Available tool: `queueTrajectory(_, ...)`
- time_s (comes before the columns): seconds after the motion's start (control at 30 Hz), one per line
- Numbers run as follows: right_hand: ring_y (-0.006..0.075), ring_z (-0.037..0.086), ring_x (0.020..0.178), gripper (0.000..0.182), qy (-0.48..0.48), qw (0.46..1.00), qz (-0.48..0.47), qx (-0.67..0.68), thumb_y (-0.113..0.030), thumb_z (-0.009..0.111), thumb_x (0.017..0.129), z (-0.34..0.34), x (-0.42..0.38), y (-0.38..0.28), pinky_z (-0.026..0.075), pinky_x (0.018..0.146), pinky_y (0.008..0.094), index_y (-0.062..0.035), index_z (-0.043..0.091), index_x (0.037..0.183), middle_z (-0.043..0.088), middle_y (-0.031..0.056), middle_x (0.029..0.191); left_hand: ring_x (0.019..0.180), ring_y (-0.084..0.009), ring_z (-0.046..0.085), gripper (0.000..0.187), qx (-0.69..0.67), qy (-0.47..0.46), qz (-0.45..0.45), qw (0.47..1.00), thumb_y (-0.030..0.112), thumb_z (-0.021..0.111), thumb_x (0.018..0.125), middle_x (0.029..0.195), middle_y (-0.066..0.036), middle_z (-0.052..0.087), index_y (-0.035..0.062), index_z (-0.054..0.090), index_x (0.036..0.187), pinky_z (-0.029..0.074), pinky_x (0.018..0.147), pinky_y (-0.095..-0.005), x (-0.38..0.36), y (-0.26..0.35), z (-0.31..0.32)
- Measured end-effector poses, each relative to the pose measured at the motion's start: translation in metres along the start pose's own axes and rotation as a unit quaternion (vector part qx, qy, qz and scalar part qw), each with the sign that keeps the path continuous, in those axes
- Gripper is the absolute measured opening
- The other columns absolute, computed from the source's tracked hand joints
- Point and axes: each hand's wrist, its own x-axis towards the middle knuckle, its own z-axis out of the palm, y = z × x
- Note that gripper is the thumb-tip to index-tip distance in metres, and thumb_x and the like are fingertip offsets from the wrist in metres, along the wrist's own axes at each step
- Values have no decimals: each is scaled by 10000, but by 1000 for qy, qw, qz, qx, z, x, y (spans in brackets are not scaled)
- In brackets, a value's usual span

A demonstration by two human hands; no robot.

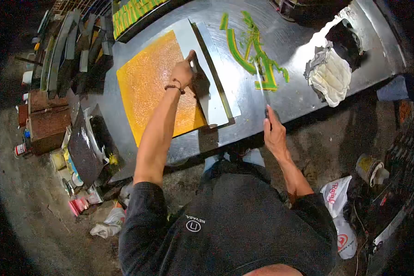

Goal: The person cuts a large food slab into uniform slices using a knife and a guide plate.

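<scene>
A yellow-orange sheet of cake (147, 78), shiny and slightly bumpy on top, lies on the metal table. Along its right side runs a long flat white strip (216, 108). My left hand (183, 73) presses on this strip with the forefinger stretched along it and the other fingers curled; their tips are partly hidden. My right hand (275, 133) is closed around the handle of a long knife (261, 87), its thin blade pointing away from me. Beyond the blade lie green and yellow layered cake trimmings (266, 69), some crumbled. The blade's tip reaches these scraps.
A tray of green and yellow cake slices (135, 16) stands at the back left. A crumpled whitish cloth (330, 76) lies on the table's right part. Metal bars (62, 50) are stacked at the left. Plastic bags (338, 198) and a bucket (369, 170) stand low at right.
</scene>
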Motion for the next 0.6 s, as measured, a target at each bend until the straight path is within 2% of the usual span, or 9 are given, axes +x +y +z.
queueTrajectory(0.1, 420, 652, 981, 434, 35, 988, -153, 6, -65, 526, 951, 12, -2, -1, 514, 874, 420, 2, 493, 1379, 658, 268, 1101, 874, -392, 692, 834, -8, -48, -66, 997, 206, 744, 815, 897, -271, 688, 217, 317, 1531, 561, 796, -487, -18, 32, -25)
queueTrajectory(0.17, 419, 654, 966, 431, 37, 985, -167, 8, -97, 551, 947, 20, 0, 4, 512, 860, 428, 12, 500, 1360, 661, 264, 1082, 1001, -444, 641, 820, -66, -17, -85, 994, 298, 760, 817, 1129, -313, 597, 161, 349, 1512, 540, 869, -479, -31, 41, -30)
queueTrajectory(0.23, 416, 657, 991, 440, 46, 998, -16, 34, -163, 589, 935, 21, 2, -7, 514, 853, 444, 18, 519, 1331, 658, 271, 1086, 1050, -460, 603, 838, -80, 12, -109, 991, 343, 761, 811, 1178, -311, 538, 129, 346, 1507, 516, 901, -483, -51, 56, -42)
queueTrajectory(0.3, 433, 652, 962, 370, 24, 1000, -8, 16, -210, 617, 918, 19, 13, -22, 515, 804, 464, 17, 576, 1207, 662, 269, 1030, 1052, -442, 592, 813, -130, 58, -92, 985, 351, 741, 821, 1134, -300, 549, 100, 363, 1496, 500, 914, -476, -79, 49, -37)
queueTrajectory(0.37, 452, 638, 902, 265, -16, 999, -4, -40, -201, 636, 899, 21, 32, -38, 500, 741, 488, 22, 590, 1034, 657, 266, 959, 1043, -397, 586, 724, -207, 103, -116, 966, 313, 725, 833, 1112, -254, 572, 75, 434, 1451, 492, 910, -442, -123, 31, -32)
queueTrajectory(0.4, 383, 659, 809, 223, -11, 996, 4, -83, -156, 649, 872, 29, 46, -44, 503, 732, 460, 6, 577, 1006, 661, 196, 841, 1019, -380, 591, 676, -230, 115, -146, 955, 296, 716, 840, 1093, -236, 582, 53, 473, 1421, 494, 896, -427, -148, 16, -31)
queueTrajectory(0.47, 403, 657, 833, 228, -7, 994, -51, -92, -152, 643, 867, 49, 76, -42, 502, 739, 469, 5, 580, 1019, 663, 214, 859, 868, -231, 612, 593, -263, 239, -184, 916, 273, 725, 869, 1018, -153, 617, 28, 528, 1372, 509, 767, -358, -199, -50, 3)
queueTrajectory(0.53, 460, 640, 890, 239, -5, 986, -115, -120, -131, 602, 857, 70, 104, -49, 498, 760, 496, 16, 577, 1044, 660, 273, 912, 862, -226, 619, 494, -258, 335, -296, 857, 278, 689, 900, 952, -147, 637, -4, 583, 1293, 513, 759, -353, -264, -102, 15)
queueTrajectory(0.6, 481, 632, 890, 239, -12, 985, -98, -142, -103, 587, 844, 87, 121, -66, 489, 766, 524, 41, 561, 1033, 654, 297, 922, 938, -374, 586, 482, -133, 309, -425, 840, 278, 630, 894, 1051, -244, 634, -77, 603, 1219, 488, 839, -420, -328, -137, 12)
